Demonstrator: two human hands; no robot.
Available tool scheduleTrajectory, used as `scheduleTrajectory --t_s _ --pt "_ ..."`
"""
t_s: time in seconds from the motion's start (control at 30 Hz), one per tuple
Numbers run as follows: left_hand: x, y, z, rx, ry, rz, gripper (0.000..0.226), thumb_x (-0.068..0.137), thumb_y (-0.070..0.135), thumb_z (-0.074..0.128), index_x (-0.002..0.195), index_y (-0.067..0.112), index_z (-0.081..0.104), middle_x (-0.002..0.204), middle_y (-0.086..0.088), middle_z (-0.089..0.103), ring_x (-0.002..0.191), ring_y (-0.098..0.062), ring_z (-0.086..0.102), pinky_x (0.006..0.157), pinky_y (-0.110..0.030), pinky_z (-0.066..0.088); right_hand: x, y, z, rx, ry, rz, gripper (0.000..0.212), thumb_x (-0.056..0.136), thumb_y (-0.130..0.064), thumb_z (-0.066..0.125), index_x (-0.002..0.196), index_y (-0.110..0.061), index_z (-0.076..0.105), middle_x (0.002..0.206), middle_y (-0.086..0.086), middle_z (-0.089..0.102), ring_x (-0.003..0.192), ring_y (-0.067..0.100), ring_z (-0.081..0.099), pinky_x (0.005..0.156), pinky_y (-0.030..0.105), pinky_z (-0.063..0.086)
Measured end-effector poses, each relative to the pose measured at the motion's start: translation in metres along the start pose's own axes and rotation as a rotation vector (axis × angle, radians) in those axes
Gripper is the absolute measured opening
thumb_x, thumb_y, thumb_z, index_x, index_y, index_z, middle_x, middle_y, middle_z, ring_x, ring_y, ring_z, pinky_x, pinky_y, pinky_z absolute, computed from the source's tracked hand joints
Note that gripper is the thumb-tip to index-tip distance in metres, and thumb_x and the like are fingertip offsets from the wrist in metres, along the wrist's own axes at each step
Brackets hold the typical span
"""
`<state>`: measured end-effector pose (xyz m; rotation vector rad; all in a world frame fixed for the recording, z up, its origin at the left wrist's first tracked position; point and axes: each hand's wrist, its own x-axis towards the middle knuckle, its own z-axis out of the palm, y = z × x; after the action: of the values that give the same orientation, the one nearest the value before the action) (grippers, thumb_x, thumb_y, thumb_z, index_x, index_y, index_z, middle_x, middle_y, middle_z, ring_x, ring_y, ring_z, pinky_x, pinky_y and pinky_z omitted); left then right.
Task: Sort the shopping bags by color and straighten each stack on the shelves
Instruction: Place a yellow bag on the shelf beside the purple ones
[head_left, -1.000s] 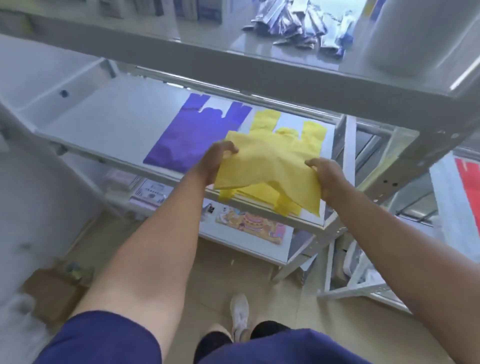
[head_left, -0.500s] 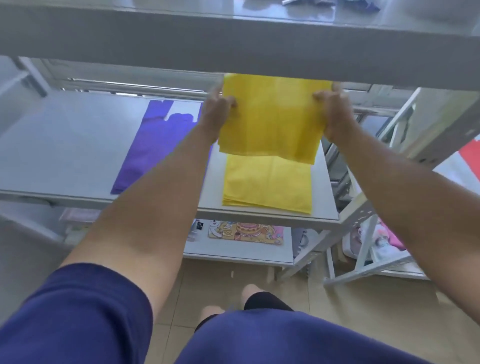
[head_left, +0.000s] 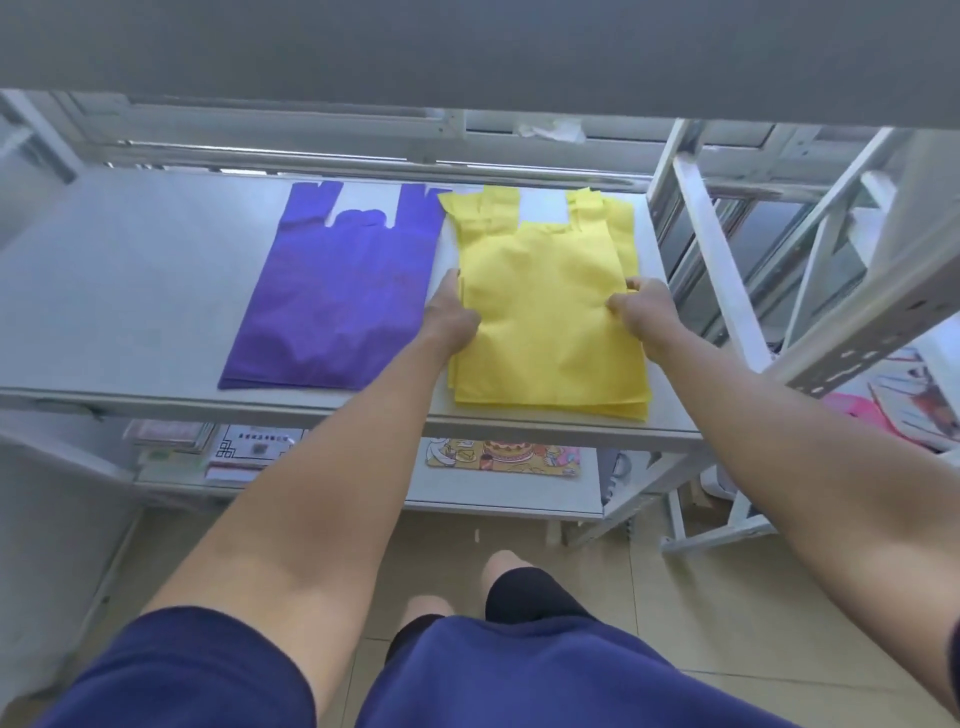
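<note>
A stack of yellow shopping bags (head_left: 545, 291) lies flat on the right part of the grey shelf (head_left: 130, 270), handles pointing to the back. Its top bag sits slightly askew on the ones beneath. My left hand (head_left: 451, 312) grips the top bag's left edge. My right hand (head_left: 640, 312) pinches its right edge, fingers curled into the fabric. A purple shopping bag stack (head_left: 337, 291) lies flat just left of the yellow one, apart from both hands.
The shelf above (head_left: 467, 52) overhangs the top of the view. A lower shelf holds a cartoon-printed bag (head_left: 504, 457) and printed packs (head_left: 249, 452). A white metal rack frame (head_left: 727, 291) stands to the right. The shelf's left half is bare.
The yellow bag, held up in the air before, has come down onto the yellow stack. Both hands have moved down with it, and the view has shifted lower under the upper shelf.
</note>
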<state>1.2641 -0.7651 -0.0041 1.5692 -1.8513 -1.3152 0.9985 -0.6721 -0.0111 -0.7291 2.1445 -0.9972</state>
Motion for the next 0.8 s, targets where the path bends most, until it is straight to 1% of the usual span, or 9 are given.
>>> scheduleTrajectory --t_s 0.13,0.2,0.27,0.37,0.47,0.57,0.63,0.7,0.8 --pt "0.005 0.001 0.001 0.107 -0.007 0.048 0.081 0.086 -0.003 0.038 0.16 0.031 0.031 0.15 -0.002 0.052 0.126 -0.027 0.055 0.091 -0.036 0.053 -0.002 0.002 0.0 -0.029 0.011 -0.016 0.039 0.085 -0.014 0.054 0.121 -0.01 0.069 0.12 0.017 0.071 0.107 0.039 0.069 0.094 0.057 0.058" --pt "0.005 0.003 0.002 0.152 -0.021 0.085 0.087 0.087 -0.01 0.037 0.163 0.03 0.026 0.161 -0.002 0.039 0.141 -0.026 0.045 0.108 -0.039 0.049 -0.008 -0.002 0.0 -0.038 0.029 -0.027 0.046 0.091 -0.012 0.053 0.137 -0.012 0.061 0.126 0.013 0.068 0.104 0.032 0.068 0.094 0.048 0.059" --pt "0.007 0.002 0.003 0.16 -0.033 0.138 0.09 0.085 -0.015 0.036 0.164 0.027 0.027 0.165 -0.004 0.034 0.151 -0.024 0.034 0.116 -0.035 0.042 -0.013 0.0 -0.001 -0.054 0.053 -0.047 0.053 0.097 -0.011 0.053 0.149 -0.012 0.049 0.133 0.009 0.061 0.102 0.022 0.06 0.087 0.036 0.053" --pt "0.007 -0.001 0.008 0.281 -0.043 0.164 0.08 0.087 -0.013 0.038 0.159 0.024 0.04 0.161 -0.005 0.039 0.149 -0.023 0.037 0.109 -0.022 0.036 -0.018 0.009 -0.004 -0.05 0.073 -0.052 0.056 0.099 -0.01 0.052 0.154 -0.013 0.043 0.144 0.009 0.055 0.107 0.02 0.056 0.086 0.033 0.047" --pt "-0.003 -0.004 0.014 0.633 -0.022 0.185 0.058 0.094 0.0 0.044 0.147 0.02 0.052 0.154 -0.009 0.039 0.142 -0.031 0.038 0.11 -0.036 0.04 -0.027 0.013 -0.006 -0.086 0.062 -0.036 0.062 0.098 -0.015 0.056 0.157 -0.015 0.037 0.146 0.011 0.054 0.119 0.025 0.057 0.09 0.035 0.048" --pt "-0.023 -0.006 0.02 0.935 0.023 0.223 0.047 0.094 0.01 0.046 0.14 0.02 0.048 0.168 -0.014 0.015 0.15 -0.035 0.022 0.111 -0.044 0.037 -0.052 0.009 -0.007 -0.316 0.023 -0.104 0.076 0.097 -0.018 0.062 0.162 -0.016 0.023 0.154 0.014 0.042 0.137 0.031 0.046 0.092 0.035 0.043" --pt "-0.038 -0.006 0.023 0.969 0.02 0.274 0.053 0.094 0.012 0.049 0.146 0.019 0.043 0.173 -0.014 0.003 0.156 -0.034 0.013 0.115 -0.046 0.034 -0.076 0.006 -0.011 -0.445 0.025 -0.187 0.08 0.095 -0.015 0.064 0.162 -0.015 0.021 0.159 0.013 0.035 0.144 0.032 0.038 0.103 0.04 0.043" --pt "-0.053 -0.002 0.024 0.953 -0.016 0.356 0.063 0.094 0.009 0.051 0.155 0.016 0.035 0.174 -0.014 0.003 0.158 -0.033 0.012 0.117 -0.048 0.034 -0.104 0.002 -0.017 -0.498 0.039 -0.283 0.078 0.094 -0.011 0.063 0.161 -0.013 0.024 0.16 0.011 0.035 0.147 0.031 0.035 0.112 0.045 0.04" --pt "-0.086 0.012 0.026 0.886 -0.056 0.488 0.072 0.092 0.007 0.053 0.159 0.013 0.028 0.173 -0.015 0.007 0.158 -0.034 0.015 0.118 -0.051 0.035 -0.153 -0.005 -0.033 -0.49 0.082 -0.372 0.072 0.093 -0.006 0.062 0.158 -0.012 0.031 0.158 0.009 0.038 0.146 0.029 0.036 0.114 0.046 0.04"
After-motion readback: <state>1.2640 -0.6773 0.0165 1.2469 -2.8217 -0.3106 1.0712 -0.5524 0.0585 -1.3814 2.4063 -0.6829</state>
